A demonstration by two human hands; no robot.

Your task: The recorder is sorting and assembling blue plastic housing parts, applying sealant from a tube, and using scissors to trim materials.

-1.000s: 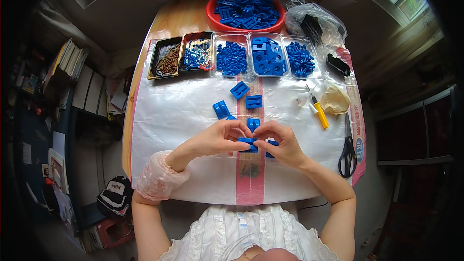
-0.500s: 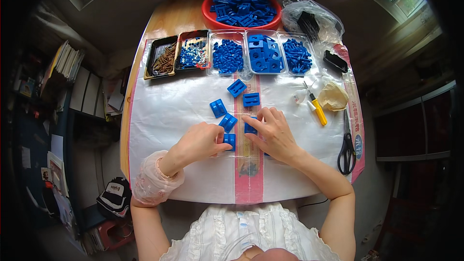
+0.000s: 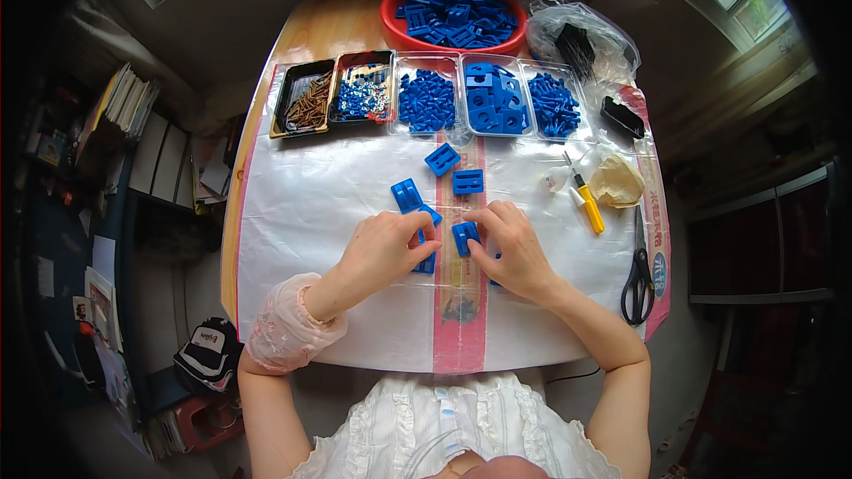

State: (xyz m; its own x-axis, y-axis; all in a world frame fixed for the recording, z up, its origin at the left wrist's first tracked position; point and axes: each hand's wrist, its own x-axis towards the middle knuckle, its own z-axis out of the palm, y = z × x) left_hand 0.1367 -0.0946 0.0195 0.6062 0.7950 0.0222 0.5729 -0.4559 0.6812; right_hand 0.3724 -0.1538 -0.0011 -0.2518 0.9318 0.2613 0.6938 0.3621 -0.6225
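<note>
Touching a blue slotted block, near the centre of the bench, with the thumb of the right hand; forefinger spread out toward the far edge, cannot tell whether pinching or only steadying. Curling the fingers of the left hand toward the thumb, tips nearly together beside the nearer left block; cannot tell, because of overlap, whether gripping anything there. Just beyond the left hand, with a partly covered block between, another blue block. Farther out, near each other on the white sheet, an upper block and a lower block. Partly hidden under the right hand, one more blue piece. Across the far side, in a row, two black trays and three clear trays of blue parts, with brown screws in the leftmost tray. Behind the row, a red basin heaped with blue parts. Off to the right, a yellow-handled screwdriver and black-handled scissors.
</note>
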